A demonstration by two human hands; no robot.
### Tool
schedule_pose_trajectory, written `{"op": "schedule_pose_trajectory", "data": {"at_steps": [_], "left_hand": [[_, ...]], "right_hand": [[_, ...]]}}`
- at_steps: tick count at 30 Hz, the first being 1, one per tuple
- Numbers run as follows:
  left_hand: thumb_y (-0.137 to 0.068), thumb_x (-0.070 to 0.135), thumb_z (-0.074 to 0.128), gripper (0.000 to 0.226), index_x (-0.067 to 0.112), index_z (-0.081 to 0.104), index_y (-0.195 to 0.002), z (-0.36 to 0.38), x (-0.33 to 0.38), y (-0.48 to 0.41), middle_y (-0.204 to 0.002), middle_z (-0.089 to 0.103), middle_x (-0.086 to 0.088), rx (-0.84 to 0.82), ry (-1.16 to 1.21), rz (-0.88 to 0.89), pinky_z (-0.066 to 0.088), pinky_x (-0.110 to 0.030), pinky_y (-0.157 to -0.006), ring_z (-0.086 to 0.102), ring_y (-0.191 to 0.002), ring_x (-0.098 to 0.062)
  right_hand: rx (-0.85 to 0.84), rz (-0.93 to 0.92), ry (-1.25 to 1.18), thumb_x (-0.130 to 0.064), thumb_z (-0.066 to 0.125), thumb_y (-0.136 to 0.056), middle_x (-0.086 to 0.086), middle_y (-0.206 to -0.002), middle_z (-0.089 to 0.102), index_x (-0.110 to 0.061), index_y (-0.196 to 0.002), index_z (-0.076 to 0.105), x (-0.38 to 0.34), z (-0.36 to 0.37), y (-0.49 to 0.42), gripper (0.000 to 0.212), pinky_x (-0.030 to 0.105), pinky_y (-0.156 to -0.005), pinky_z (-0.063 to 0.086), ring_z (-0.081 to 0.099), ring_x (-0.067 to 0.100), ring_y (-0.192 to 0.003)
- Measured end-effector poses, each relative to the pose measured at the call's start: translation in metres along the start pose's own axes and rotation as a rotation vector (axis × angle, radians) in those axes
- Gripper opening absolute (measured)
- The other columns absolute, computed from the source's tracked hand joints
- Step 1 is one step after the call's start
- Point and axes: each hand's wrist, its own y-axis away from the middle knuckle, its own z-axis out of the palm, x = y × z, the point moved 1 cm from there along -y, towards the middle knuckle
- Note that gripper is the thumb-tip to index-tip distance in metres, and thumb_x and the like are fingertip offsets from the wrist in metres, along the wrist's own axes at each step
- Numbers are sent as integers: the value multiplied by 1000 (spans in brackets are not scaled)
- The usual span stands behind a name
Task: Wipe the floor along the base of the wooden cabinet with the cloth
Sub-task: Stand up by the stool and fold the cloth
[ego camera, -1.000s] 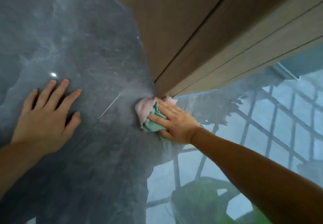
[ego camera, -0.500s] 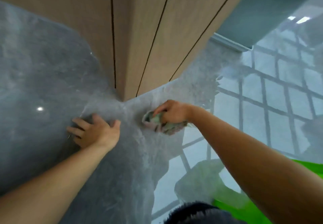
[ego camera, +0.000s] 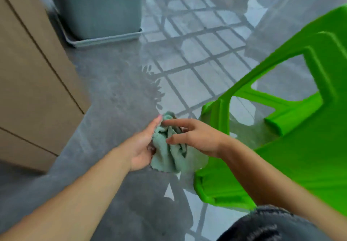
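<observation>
A crumpled pale green cloth (ego camera: 169,152) is held up off the glossy grey floor (ego camera: 112,90), between both hands. My left hand (ego camera: 142,146) cups it from the left, palm against the fabric. My right hand (ego camera: 195,137) grips it from the right, with the index finger stretched across its top. The wooden cabinet (ego camera: 32,83) stands at the left, its base edge well left of the cloth and apart from it.
A bright green plastic chair (ego camera: 281,146) fills the right side, close to my right arm. A grey-green bin or panel on a tray base (ego camera: 97,11) stands at the back beside the cabinet. A window grid reflects on the floor. A dark-clothed knee (ego camera: 266,223) shows at the bottom.
The cloth has come up off the floor by the cabinet corner. My left hand has left the floor and joined the right on the cloth. The view has swung right, showing the chair.
</observation>
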Motion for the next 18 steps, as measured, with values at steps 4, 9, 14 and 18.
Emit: {"op": "schedule_pose_trajectory", "data": {"at_steps": [4, 9, 14, 18], "left_hand": [[-87, 59, 53, 53, 17, 79, -105, 52, 28, 15, -116, 76, -14, -102, -29, -18, 62, -41, -81, 73, -106, -27], [-95, 48, 42, 57, 18, 76, -62, 118, 33, 80, -66, 75, -8, -83, 42, -99, 60, -30, -58, 76, -66, -21], [-91, 37, 42, 30, 18, 61, -78, 192, 64, 194, -69, 66, -7, 38, 148, -228, 58, -30, -61, 67, -62, -20], [-75, 11, 33, 42, 15, 74, -86, 283, 128, 269, -83, 73, -10, -23, 209, -193, 59, -33, -62, 72, -70, -22]], "right_hand": [[113, -84, -18, -11, 71, -83, -11, -131, 57, -25, -130, 61, -14, -23, 54, 50, 21, -109, 39, 53, 1, -120], [-22, -78, -8, -5, 69, -86, -3, -150, 39, -11, -140, 50, -32, -21, 128, 58, 24, -118, 23, 35, 5, -138], [-3, -155, 158, -37, 85, -69, 7, -132, 48, -17, -131, 53, -107, -24, 231, 73, 29, -109, 37, 47, 19, -123], [207, -274, 170, -27, 89, -62, 10, -102, 61, -9, -104, 65, -188, -87, 301, 51, 40, -82, 48, 56, 26, -92]]}}
